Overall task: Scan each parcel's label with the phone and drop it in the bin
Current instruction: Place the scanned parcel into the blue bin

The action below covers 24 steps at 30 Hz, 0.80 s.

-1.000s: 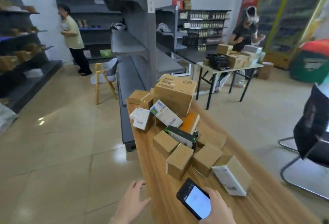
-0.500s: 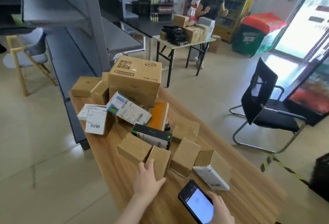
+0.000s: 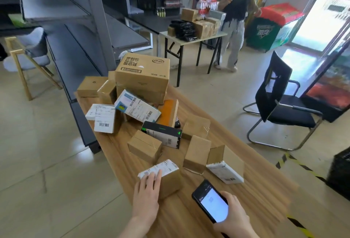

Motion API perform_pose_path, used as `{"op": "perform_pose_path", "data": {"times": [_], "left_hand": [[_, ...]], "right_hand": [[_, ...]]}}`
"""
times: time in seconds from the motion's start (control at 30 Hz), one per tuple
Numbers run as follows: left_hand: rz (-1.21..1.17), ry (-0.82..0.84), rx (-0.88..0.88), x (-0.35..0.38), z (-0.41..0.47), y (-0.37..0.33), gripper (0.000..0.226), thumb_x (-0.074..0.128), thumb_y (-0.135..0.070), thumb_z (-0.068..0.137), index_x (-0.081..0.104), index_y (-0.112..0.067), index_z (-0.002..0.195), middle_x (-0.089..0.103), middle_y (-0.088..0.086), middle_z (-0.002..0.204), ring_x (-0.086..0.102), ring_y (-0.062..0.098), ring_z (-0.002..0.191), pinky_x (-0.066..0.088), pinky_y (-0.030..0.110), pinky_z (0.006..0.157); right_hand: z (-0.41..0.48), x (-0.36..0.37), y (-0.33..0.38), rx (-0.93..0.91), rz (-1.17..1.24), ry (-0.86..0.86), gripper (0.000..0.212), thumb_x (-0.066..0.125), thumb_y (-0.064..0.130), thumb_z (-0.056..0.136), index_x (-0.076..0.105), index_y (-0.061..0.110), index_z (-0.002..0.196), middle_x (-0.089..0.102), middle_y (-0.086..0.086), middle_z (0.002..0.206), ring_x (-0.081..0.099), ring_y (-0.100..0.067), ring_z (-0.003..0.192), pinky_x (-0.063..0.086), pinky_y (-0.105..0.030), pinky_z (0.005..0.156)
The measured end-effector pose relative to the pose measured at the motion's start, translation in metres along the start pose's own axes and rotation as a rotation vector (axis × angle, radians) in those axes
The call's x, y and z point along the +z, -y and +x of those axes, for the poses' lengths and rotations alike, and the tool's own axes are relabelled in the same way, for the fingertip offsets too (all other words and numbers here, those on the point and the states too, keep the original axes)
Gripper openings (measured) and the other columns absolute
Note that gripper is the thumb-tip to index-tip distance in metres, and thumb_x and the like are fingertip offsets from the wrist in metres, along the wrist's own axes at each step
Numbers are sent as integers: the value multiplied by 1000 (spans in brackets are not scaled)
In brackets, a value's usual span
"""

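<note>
On 1 table (image 3: 255, 190), left grip (image 3: 145, 194) rests flat on 1 parcel (image 3: 170, 179); right grip (image 3: 234, 211) clasps 1 phone (image 3: 212, 201).

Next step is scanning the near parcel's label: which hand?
Right. The right hand holds the phone, screen lit, beside the parcel; the left hand rests on it, label facing up.

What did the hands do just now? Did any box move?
The left hand came from the table edge onto a small box, pulled it nearer and turned it so its white label faces up; the fingers now rest on that label. The right hand kept holding the phone, screen lit. The other parcels on the table stayed in their pile.
</note>
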<state>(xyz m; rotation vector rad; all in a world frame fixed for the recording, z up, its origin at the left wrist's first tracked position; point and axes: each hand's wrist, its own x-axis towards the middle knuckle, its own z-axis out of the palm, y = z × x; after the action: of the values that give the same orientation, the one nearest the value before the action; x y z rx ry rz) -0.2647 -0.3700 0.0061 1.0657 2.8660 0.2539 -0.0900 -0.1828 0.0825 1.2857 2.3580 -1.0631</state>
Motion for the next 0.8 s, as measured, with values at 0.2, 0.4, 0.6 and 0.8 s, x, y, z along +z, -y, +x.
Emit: {"op": "perform_pose_path", "data": {"times": [0.2,0.4,0.6,0.8], "left_hand": [[46,-70,132,18,-26,0,99,96,-27,15,72,-20,111,58,8,109,56,28,103,59,42,77],[-177,117,7,8,-4,13,108,79,-46,59,27,-26,151,15,7,153,18,33,145,23,42,118],[-422,264,-92,5,11,36,126,82,-37,50,13,-16,153,28,-4,142,33,15,132,31,23,109],[-507,172,30,0,11,27,107,75,-37,49,29,-14,142,23,-16,125,38,3,117,32,6,90]], "right_hand": [[-13,-1,-15,-25,19,-5,103,74,32,52,25,32,143,34,15,133,36,-6,125,36,-40,105],[-13,-6,-20,-58,-48,-25,103,75,33,52,26,34,142,34,16,136,38,-6,123,36,-35,98],[-5,-6,-18,-153,-157,-38,106,74,35,50,25,35,143,35,17,130,41,-7,123,31,-38,101],[1,-6,-6,-331,-405,-81,101,72,35,57,22,33,144,33,15,133,36,-10,128,27,-37,101]]}}
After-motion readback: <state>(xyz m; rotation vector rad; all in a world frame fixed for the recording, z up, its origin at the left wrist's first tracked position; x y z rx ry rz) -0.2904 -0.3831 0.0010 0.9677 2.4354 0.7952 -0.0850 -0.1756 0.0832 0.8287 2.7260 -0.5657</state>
